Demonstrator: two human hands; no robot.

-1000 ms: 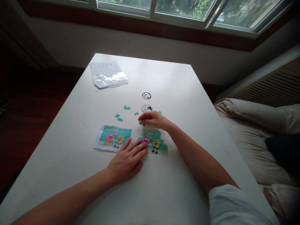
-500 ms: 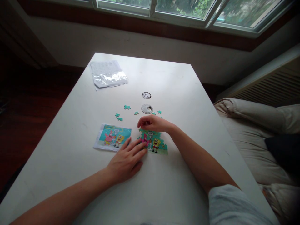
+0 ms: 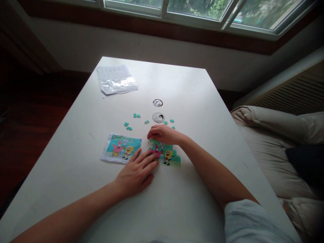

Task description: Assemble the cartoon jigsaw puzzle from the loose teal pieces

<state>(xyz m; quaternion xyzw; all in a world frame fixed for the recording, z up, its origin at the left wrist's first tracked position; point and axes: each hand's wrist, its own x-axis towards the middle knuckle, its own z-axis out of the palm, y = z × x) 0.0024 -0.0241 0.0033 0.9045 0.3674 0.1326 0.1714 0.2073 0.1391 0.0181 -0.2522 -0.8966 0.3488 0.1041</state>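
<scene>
A partly joined jigsaw puzzle (image 3: 169, 156) with pink, white and yellow cartoon figures lies on the table in front of me. My left hand (image 3: 136, 172) rests flat with its fingers outstretched, the fingertips over the puzzle's left edge. Above the puzzle's upper left corner, my right hand (image 3: 163, 133) has its fingers curled and pinched together, and it covers part of the top edge. Whatever is between those fingertips is hidden. Left of the puzzle lies a picture sheet (image 3: 124, 148) with the same cartoon scene, close to my left fingers.
Loose teal puzzle pieces (image 3: 129, 128) lie beyond the picture, and more pieces (image 3: 165, 123) lie past my right hand. A round cable-hole cover (image 3: 158, 117) sits beside an open hole (image 3: 158, 103). Papers in a clear plastic sleeve (image 3: 117, 81) lie at the far left of the white table (image 3: 187, 202).
My right hand has shifted slightly left and down over the puzzle's upper edge, and a loose piece beyond it shows more fully. My left hand stays in place.
</scene>
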